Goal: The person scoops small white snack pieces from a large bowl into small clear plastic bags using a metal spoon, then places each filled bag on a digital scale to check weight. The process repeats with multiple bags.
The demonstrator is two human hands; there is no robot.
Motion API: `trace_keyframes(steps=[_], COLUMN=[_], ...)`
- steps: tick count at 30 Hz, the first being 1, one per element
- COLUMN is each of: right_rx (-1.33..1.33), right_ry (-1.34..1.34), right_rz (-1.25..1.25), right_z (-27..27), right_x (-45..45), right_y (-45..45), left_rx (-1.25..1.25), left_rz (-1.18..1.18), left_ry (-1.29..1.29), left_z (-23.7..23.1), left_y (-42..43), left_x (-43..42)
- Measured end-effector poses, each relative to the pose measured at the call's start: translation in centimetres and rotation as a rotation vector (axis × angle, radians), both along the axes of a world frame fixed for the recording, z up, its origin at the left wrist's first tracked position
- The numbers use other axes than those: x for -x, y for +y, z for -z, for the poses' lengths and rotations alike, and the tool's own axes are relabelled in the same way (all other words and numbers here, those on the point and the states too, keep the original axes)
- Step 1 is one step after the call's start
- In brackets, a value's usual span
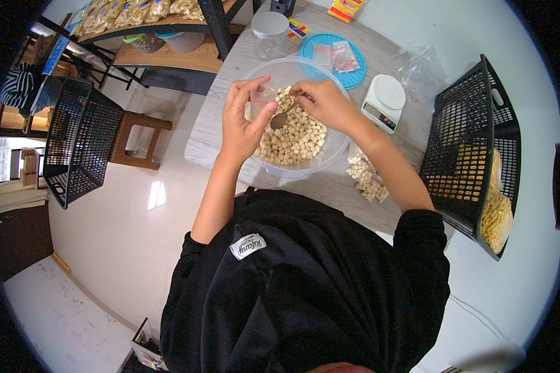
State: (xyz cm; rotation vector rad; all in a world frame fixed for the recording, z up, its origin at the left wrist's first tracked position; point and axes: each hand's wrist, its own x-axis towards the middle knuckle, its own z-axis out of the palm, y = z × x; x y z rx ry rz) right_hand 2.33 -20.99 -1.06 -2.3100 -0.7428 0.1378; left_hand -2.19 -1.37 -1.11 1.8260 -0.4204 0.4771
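My left hand [241, 122] holds a small clear plastic bag [264, 94] with a red line near its mouth, fingers and thumb spread around it. In my right hand [325, 103] is a metal spoon [279, 121], its bowl pointing down and left over the food. Both hands are above a large translucent plastic tub [303, 171]. Many small pale cube-shaped snacks [293, 144] cover the tub's bottom. Whether the little bag contains anything is hard to see. My right fingers partly hide the spoon's handle.
A blue lid [356, 81] carries small zip bags [345, 57]. Nearby are a digital kitchen scale [388, 95], a clear jar [269, 37] and filled snack bags [367, 179]. Black plastic baskets [462, 116] flank the table [210, 135]. Shelves [168, 58] stand at the upper left.
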Motion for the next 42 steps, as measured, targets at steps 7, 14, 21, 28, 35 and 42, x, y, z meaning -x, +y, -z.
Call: trace_keyframes(steps=[7,14,21,28,35,42], right_rx=[-0.063,-0.073,-0.069,-0.090,-0.199,-0.482], right_ry=[0.122,0.036,0.031,0.177,0.402,0.447], right_rz=[0.087,0.047,0.041,-0.038,0.035,0.298], right_z=[0.8,-0.9,0.2,-0.2,-2.2,-2.5], right_x=[0.5,2.6,2.9,4.0,5.9,8.7], right_y=[-0.6,-0.2,-0.6,-0.2,-1.0,-3.0], left_rx=[0.004,0.036,0.012,0.024,-0.005,-0.030], left_rz=[-0.032,-0.001,-0.002,-0.004,-0.022,-0.016], left_ry=[0.017,-0.015,0.003,-0.015,-0.003,0.018], left_z=[-0.1,0.0,-0.2,0.1,-0.2,-0.3], left_y=[-0.2,-0.2,-0.2,-0.2,-0.3,-0.1], left_x=[0.0,-0.1,0.0,-0.1,0.0,0.1])
